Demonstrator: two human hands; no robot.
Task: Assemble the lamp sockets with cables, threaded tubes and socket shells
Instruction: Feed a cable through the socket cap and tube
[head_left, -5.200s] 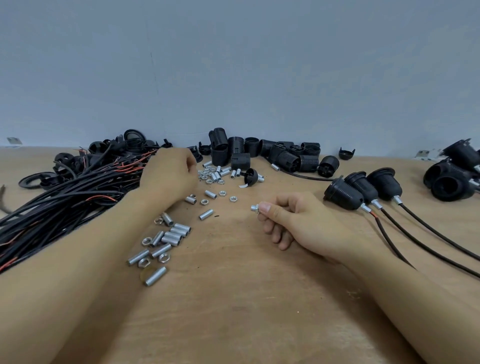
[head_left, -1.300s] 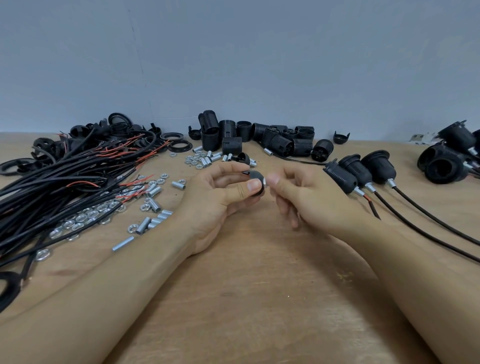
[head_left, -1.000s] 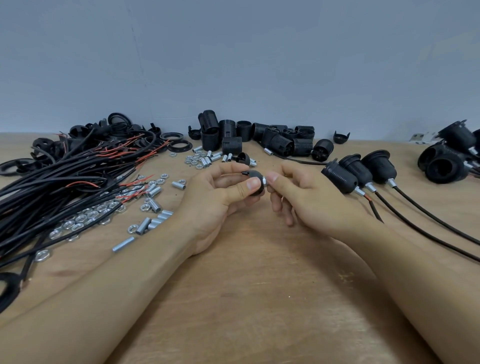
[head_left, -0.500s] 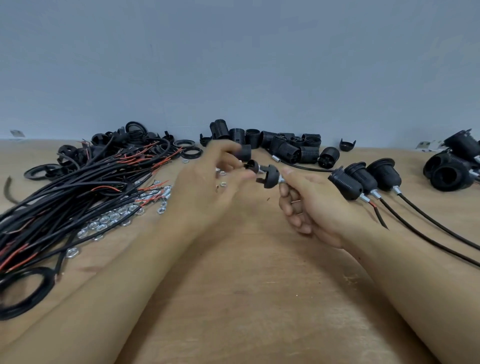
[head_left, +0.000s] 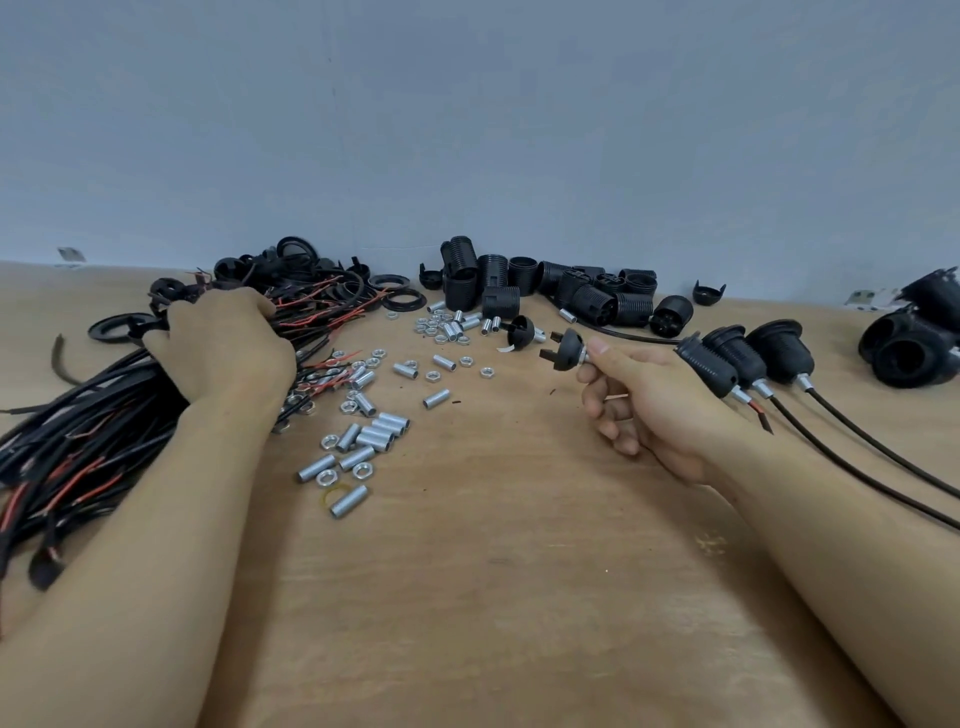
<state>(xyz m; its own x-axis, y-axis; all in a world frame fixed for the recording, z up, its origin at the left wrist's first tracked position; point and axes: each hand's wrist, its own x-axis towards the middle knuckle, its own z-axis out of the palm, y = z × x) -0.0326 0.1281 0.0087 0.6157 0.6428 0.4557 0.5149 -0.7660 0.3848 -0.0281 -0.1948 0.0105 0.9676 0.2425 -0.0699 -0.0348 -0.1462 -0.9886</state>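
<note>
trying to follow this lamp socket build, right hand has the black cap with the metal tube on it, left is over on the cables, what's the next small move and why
Probably pull one cable free of the cable pile with the left hand and bring its end to the tube. The right hand holds the cap up with no cable through it, while the left hand's fingers are out of sight in the cables, so its grip is unclear.

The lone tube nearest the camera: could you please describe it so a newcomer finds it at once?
Start at the left forearm on the table. Just right of it, silver tubes and nuts lie scattered. The lone tube lies nearest the camera, across a yellow ring.
</note>
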